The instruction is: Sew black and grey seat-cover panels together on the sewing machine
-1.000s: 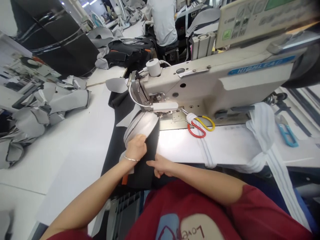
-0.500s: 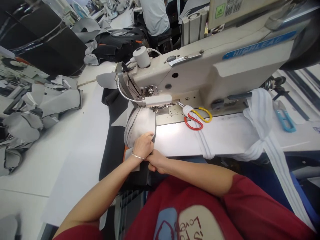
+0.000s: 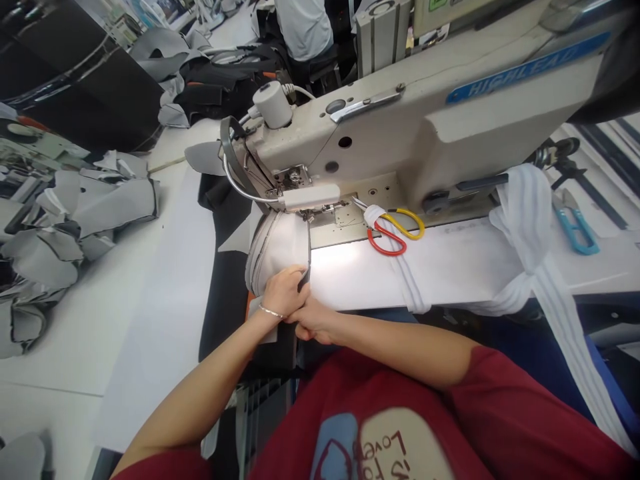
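Note:
A grey fabric piece [image 3: 277, 247] with a black edge lies curled under the needle area of the cream sewing machine [image 3: 400, 140]. My left hand [image 3: 283, 291], with a thin bracelet on the wrist, is closed on the near edge of this fabric. My right hand [image 3: 315, 321] sits just below it, fingers pinched on the same black edge at the table's front. A long black fabric strip [image 3: 227, 280] runs under the grey piece toward the back.
Red and yellow handled scissors [image 3: 395, 233] lie on the machine bed beside a white striped band [image 3: 530, 227]. Blue snips [image 3: 577, 230] rest at the right. Piles of grey cut pieces [image 3: 75, 220] cover the left table. Another person's back [image 3: 305, 27] is at the far top.
My right hand moved from a pointing pose on the black fabric up to meet my left hand at the fabric edge. The view shifted slightly downward.

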Action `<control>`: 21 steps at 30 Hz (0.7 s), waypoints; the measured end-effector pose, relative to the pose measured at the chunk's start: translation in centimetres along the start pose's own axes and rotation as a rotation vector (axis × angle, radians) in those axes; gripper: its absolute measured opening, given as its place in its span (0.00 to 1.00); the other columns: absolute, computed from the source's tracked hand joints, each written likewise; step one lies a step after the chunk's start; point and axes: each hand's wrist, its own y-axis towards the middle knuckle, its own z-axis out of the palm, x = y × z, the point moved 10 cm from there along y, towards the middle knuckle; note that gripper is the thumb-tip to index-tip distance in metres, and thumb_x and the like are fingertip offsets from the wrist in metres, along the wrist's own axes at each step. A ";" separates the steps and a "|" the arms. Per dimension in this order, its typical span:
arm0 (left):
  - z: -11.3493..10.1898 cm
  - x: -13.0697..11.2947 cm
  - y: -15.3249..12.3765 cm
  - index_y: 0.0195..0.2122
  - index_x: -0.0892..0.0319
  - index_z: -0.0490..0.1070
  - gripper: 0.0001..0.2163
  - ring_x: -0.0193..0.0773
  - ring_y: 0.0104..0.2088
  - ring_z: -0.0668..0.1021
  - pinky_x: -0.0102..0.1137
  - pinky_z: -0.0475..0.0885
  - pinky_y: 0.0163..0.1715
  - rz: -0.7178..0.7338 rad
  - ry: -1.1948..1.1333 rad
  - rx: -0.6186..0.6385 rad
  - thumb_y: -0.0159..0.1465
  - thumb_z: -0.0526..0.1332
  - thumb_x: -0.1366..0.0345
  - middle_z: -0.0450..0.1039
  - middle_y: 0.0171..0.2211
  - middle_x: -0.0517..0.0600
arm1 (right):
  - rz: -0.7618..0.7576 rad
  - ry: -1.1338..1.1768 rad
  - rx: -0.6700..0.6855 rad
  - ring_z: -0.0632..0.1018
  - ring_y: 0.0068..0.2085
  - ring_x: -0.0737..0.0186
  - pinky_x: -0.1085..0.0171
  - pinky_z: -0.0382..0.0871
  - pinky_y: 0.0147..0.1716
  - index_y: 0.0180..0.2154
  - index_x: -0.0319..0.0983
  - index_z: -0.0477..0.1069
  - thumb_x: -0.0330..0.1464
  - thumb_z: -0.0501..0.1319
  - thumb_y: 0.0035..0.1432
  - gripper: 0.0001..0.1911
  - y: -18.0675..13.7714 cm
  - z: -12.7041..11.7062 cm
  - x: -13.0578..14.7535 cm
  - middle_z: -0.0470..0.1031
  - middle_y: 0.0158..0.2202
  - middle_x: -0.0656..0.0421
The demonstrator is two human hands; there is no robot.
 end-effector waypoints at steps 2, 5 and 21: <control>0.1 0.0 0.0 0.30 0.61 0.67 0.10 0.41 0.41 0.72 0.33 0.69 0.39 0.008 0.001 0.031 0.54 0.54 0.60 0.68 0.44 0.51 | 0.010 -0.219 0.066 0.59 0.11 0.74 0.73 0.48 0.11 0.31 0.36 0.59 0.26 0.53 0.45 0.06 -0.8 0.1 0.2 0.56 0.13 0.70; 0.5 0.1 0.1 0.31 0.61 0.67 0.11 0.40 0.39 0.72 0.32 0.70 0.35 -0.003 0.031 0.077 0.52 0.57 0.59 0.68 0.43 0.51 | -0.093 -0.810 0.106 0.67 0.18 0.68 0.69 0.58 0.17 0.29 0.35 0.63 0.29 0.54 0.46 0.05 -2.2 -0.6 1.7 0.65 0.17 0.62; -0.5 -0.9 -1.6 0.24 0.60 0.65 0.06 0.37 0.37 0.73 0.31 0.72 0.38 0.023 -0.085 -0.430 0.52 0.52 0.76 0.72 0.38 0.51 | -0.938 -2.134 0.124 0.69 0.39 0.54 0.54 0.57 0.43 0.31 0.33 0.72 0.30 0.55 0.51 0.09 -3.9 1.4 3.7 0.73 0.33 0.49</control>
